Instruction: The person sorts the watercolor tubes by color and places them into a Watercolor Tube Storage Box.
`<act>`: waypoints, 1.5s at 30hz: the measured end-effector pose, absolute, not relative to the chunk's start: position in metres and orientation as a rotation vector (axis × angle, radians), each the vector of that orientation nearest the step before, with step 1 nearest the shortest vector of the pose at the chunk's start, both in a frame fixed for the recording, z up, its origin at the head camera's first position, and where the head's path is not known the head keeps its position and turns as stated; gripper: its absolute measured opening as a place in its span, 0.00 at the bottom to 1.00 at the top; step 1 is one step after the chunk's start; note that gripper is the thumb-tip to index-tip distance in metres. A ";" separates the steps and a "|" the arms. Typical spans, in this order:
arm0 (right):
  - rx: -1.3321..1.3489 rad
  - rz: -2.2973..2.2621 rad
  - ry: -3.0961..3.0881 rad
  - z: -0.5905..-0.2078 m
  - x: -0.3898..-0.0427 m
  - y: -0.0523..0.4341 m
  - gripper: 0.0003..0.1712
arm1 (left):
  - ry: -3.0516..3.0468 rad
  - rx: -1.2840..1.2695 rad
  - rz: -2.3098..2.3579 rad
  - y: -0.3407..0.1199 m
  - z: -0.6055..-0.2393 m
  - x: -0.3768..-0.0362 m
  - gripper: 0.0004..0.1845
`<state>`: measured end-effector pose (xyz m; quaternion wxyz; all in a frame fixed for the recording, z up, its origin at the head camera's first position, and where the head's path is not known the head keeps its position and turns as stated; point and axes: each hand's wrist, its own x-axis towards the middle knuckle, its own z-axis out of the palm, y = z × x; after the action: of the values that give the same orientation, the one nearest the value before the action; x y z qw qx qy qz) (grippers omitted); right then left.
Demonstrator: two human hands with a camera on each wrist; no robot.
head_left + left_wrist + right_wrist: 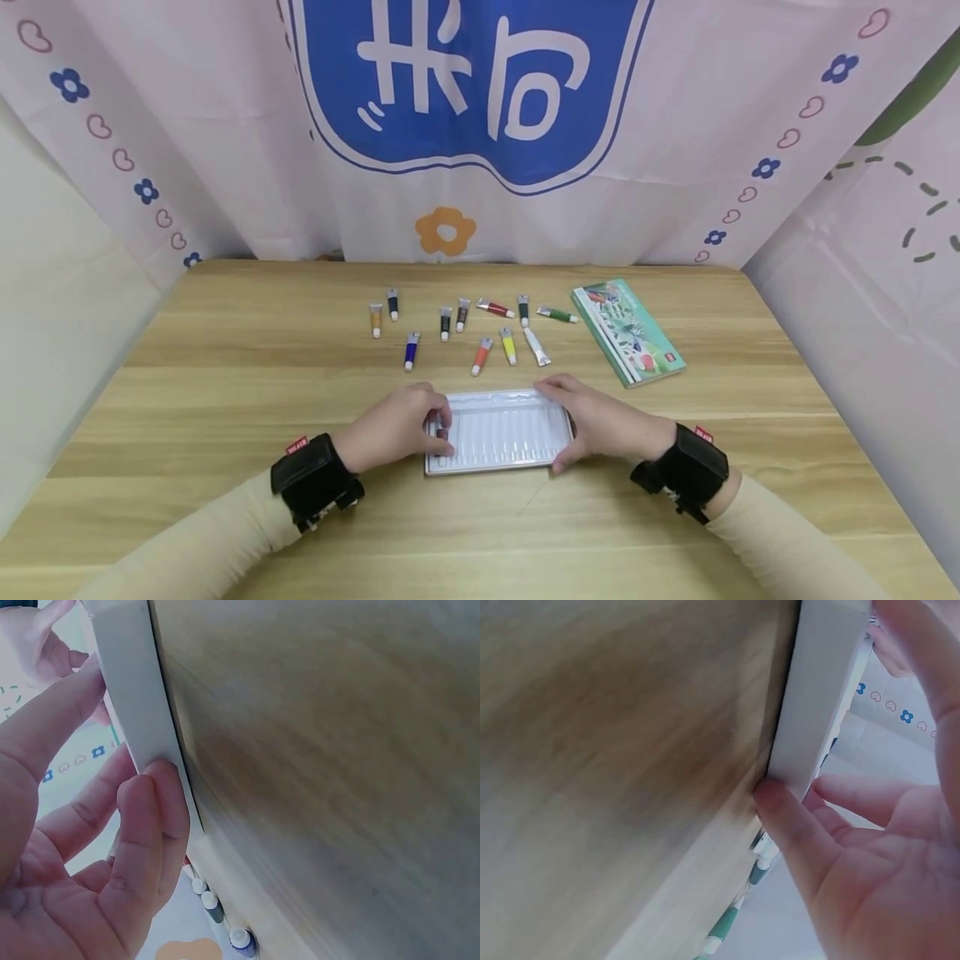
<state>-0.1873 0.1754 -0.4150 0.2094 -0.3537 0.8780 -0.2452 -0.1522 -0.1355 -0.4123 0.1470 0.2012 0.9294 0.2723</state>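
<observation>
A white plastic paint-tube tray [502, 429] with narrow ribbed slots lies in a shallow box on the table. My left hand [405, 427] holds its left end, thumb over the near part and fingers bent against the white side wall [131, 682]. A small dark brown piece [442, 433], perhaps a paint tube, shows between that thumb and index finger; whether they touch it I cannot tell. My right hand [603, 421] grips the right end, thumb at the near corner and fingers at the far one. In the right wrist view a fingertip meets the box side [810, 697] at the tabletop.
Several paint tubes lie scattered beyond the tray, among them blue [412, 352], orange [482, 357], yellow [508, 346], white [536, 347] and green [557, 314]. A green illustrated box [628, 332] lies at the back right. A printed curtain [247, 150] hangs behind the table.
</observation>
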 end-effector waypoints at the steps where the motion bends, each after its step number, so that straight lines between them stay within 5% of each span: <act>1: -0.980 -0.686 2.435 -0.415 -0.187 0.176 0.63 | 2.674 0.571 0.784 -0.136 -0.412 -0.152 0.12; 22: -0.978 -0.720 2.435 -0.417 -0.184 0.174 0.63 | 2.592 0.590 0.916 -0.151 -0.406 -0.155 0.04; 33: -0.981 -0.739 2.430 -0.416 -0.185 0.178 0.62 | 2.583 0.520 0.972 -0.191 -0.384 -0.210 0.03; 45: -0.984 -0.724 2.433 -0.418 -0.186 0.180 0.63 | 2.560 0.130 1.057 -0.238 -0.388 -0.263 0.08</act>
<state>-0.1863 0.1800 -0.4176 0.2080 -0.3536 0.8741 -0.2602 -0.2633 -0.2379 -0.3882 0.1836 0.0460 0.9076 0.3746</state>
